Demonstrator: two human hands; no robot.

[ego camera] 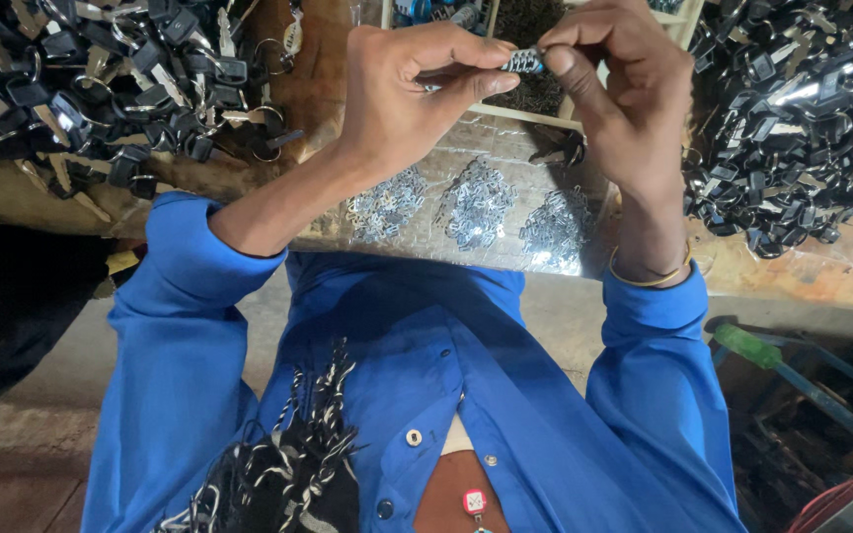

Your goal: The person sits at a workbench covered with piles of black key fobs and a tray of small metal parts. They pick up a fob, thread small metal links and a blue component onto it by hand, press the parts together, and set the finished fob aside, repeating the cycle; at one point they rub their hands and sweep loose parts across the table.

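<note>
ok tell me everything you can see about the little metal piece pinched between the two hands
The little metal piece is small, silvery and ridged, like a short cylinder with grooves, though too small to tell its exact kind. It lies roughly level, held up above the workbench. The left hand grips one end with thumb and fingers, and the right hand pinches the other end. Most of it is hidden by the fingertips.

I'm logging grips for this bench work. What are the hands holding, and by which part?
Both hands pinch one small ridged metal piece: left hand at its left end, right hand at its right end.
</note>
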